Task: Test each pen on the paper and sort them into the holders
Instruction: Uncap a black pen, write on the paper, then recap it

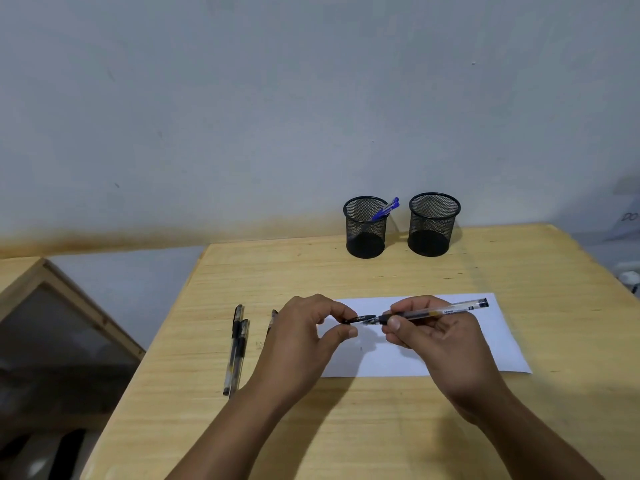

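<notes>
My right hand holds a clear-barrelled black pen level above the white paper, its tip pointing left. My left hand pinches the pen's black cap, which sits just off the tip. Two capped black pens lie side by side on the table left of my left hand. Another pen peeks out behind that hand. At the back stand two black mesh holders: the left holder has blue pens in it, the right holder looks empty.
The light wooden table ends on the left, where a wooden-framed panel leans lower down. A grey wall rises behind the holders. A faint mark shows on the paper below the pen.
</notes>
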